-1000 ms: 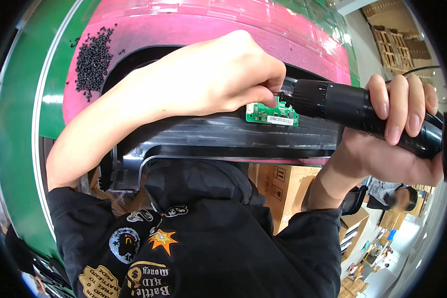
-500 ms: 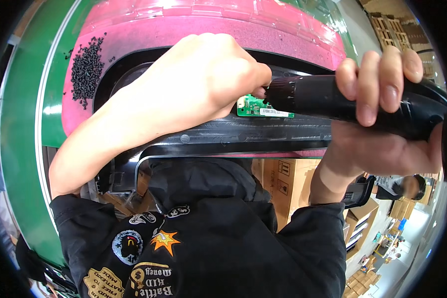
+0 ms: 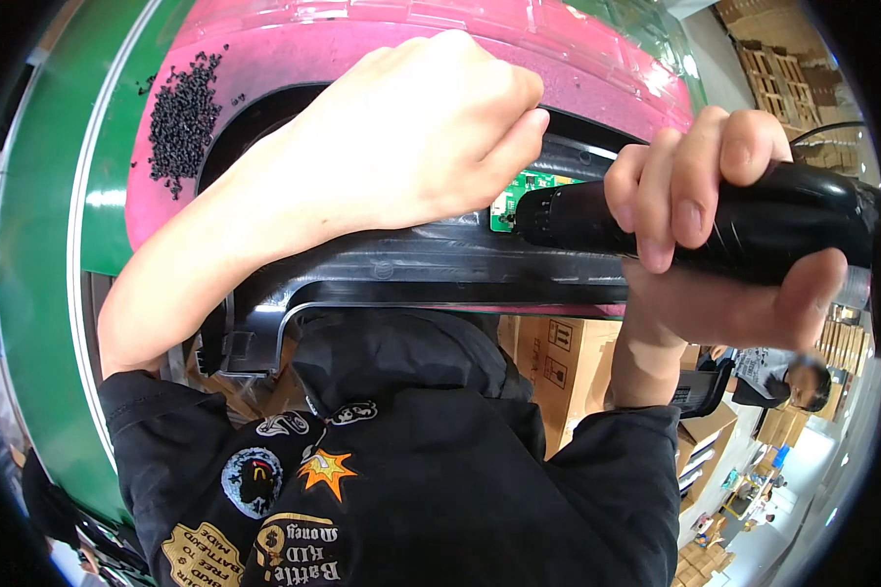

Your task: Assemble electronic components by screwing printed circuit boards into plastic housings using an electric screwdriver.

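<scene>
My right hand (image 3: 690,191) is wrapped round a black electric screwdriver (image 3: 582,217), held almost level. Its nose points left, down at the near left corner of a green circuit board (image 3: 500,213). The bit itself is too hidden to make out. The board lies inside a long black plastic housing (image 3: 411,266), partly covered by the tool. Above the housing, just left of the screwdriver's nose, my left hand (image 3: 440,127) is closed with thumb and fingers together. Whatever it may hold is hidden.
A heap of small black screws (image 3: 181,122) lies left of the housing on a pink mat (image 3: 274,64). Clear plastic sheeting (image 3: 558,29) covers the mat's far side. The green bench (image 3: 54,196) extends left. A cardboard box (image 3: 563,367) stands below the near edge.
The screwdriver's nose has moved down and slightly left to the board's near left corner. My left hand has drawn upward, away from the nose, and stays closed.
</scene>
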The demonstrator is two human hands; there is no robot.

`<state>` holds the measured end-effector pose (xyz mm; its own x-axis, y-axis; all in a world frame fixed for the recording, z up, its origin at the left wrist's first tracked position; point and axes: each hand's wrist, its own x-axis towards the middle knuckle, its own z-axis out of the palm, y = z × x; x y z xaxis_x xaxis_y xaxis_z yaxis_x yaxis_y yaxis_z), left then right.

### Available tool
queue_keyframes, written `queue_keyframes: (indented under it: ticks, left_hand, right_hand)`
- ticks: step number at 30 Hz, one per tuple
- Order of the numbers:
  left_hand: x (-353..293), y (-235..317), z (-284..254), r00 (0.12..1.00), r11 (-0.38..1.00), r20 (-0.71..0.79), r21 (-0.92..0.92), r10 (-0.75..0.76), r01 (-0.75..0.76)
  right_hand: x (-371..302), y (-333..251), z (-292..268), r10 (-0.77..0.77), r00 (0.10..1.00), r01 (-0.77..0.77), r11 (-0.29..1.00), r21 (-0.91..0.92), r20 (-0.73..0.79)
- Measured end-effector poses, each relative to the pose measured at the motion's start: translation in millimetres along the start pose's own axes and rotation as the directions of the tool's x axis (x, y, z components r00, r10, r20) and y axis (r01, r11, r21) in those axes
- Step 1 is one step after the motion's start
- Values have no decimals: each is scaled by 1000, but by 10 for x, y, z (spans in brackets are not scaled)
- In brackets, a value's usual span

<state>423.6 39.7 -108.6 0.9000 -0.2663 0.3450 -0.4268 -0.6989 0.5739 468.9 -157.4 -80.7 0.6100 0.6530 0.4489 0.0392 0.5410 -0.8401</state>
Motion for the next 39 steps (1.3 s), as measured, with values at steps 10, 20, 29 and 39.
queue_keyframes:
  ticks: [10,20,29,39]
  left_hand:
    - [-71,-146,-2,998,997,-3,-48,68,-68]
    - [-26,33,-58,982,941,124,-325,143,-96]
    - [111,108,-2,971,928,185,-366,152,-76]
    - [164,175,217,965,990,226,-63,135,-124]
  right_hand:
    - [46,-3,211,89,993,-93,994,-52,-78]
    - [-28,-357,128,-222,956,239,969,68,-194]
    - [-201,-532,-41,-355,916,361,932,2,-187]
    - [-355,-733,-566,-112,990,93,973,-211,-80]
